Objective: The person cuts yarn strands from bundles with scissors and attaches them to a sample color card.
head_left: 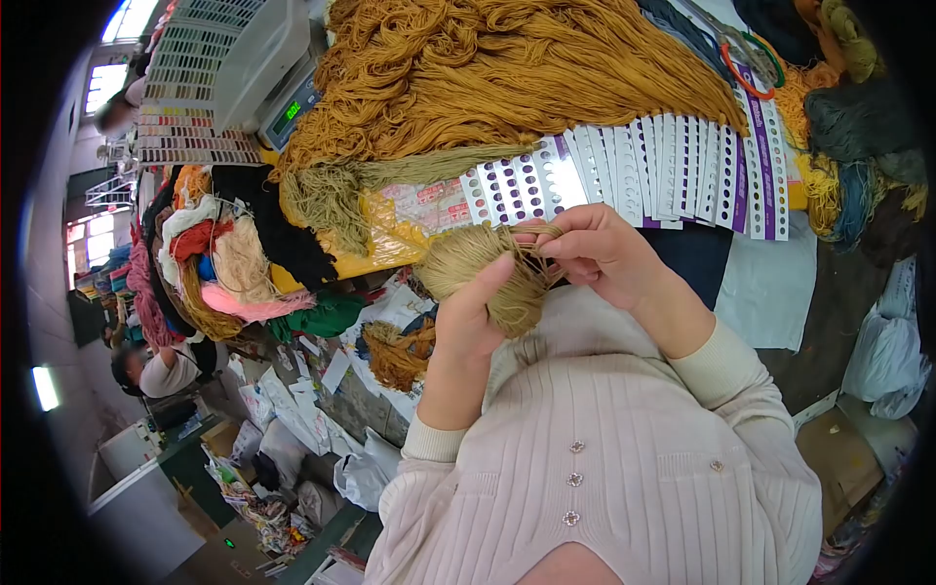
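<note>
An olive-tan hank of yarn [456, 257] is bunched up in front of my chest. My left hand [468, 310] is closed around it, with the thumb lying across the strands and the other fingers mostly hidden behind the yarn. At the hank's right end, my right hand [606, 252] pinches some of its strands between thumb and fingers. Just beyond my hands, punched cards with purple edges [673, 171] are fanned out on the table. Behind them spreads a large heap of mustard-brown yarn [507, 68], and a thinner olive skein [327, 205] lies along its near side.
A scale with a green display [288, 115] stands at the back left beside colour sample charts [185, 127]. Mixed coloured yarns [229, 249] lie at left, grey and yellow skeins [848, 136] at right. Scissors with orange and green handles [749, 68] rest behind the cards. Another person [161, 370] is at far left.
</note>
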Action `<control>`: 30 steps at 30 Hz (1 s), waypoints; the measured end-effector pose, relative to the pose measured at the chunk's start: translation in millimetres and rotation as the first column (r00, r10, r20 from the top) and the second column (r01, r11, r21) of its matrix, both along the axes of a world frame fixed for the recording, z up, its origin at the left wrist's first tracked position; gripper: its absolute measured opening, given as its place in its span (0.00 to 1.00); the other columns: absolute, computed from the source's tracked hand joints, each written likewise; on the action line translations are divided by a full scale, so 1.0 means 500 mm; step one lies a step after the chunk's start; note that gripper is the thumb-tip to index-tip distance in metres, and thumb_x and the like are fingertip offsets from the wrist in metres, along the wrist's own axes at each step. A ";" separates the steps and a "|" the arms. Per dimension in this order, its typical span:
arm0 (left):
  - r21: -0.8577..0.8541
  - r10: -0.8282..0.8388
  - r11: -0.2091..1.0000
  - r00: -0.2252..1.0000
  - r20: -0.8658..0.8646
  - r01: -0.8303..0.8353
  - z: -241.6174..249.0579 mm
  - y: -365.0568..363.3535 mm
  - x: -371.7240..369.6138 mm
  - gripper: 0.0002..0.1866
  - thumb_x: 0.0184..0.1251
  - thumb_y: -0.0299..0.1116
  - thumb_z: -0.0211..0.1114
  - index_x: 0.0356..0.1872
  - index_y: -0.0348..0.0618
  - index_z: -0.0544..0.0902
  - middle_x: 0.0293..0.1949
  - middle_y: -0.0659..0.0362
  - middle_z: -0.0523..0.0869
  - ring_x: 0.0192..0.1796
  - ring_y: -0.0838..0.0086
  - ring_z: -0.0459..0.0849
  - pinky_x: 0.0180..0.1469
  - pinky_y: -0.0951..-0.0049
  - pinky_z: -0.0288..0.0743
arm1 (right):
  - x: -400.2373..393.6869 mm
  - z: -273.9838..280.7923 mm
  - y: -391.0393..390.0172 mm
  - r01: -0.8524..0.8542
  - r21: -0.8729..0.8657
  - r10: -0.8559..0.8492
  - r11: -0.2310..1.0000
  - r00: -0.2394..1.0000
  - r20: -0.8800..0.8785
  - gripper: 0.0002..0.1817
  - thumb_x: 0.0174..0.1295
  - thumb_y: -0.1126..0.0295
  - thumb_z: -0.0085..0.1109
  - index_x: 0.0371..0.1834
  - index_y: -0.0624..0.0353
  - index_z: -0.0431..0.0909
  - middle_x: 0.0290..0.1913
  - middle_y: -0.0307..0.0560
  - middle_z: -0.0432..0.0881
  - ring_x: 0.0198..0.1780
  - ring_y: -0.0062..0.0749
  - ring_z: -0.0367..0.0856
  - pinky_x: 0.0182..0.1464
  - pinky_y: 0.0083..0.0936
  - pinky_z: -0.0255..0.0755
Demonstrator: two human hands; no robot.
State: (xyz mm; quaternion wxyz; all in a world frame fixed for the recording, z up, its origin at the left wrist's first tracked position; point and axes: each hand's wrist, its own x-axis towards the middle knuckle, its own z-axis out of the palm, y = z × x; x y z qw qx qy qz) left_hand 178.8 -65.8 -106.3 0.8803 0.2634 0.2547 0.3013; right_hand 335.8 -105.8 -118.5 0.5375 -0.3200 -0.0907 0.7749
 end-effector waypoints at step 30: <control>-0.209 0.063 0.975 0.996 -0.069 -0.077 0.001 0.008 0.005 0.13 0.59 0.28 0.50 0.43 0.32 0.71 0.42 0.53 0.75 0.46 0.69 0.73 0.48 0.69 0.69 | 0.007 -0.002 -0.002 -0.045 -0.004 0.045 0.999 0.998 0.034 0.06 0.50 0.73 0.55 0.30 0.63 0.76 0.21 0.32 0.73 0.16 0.09 0.54 0.18 0.08 0.48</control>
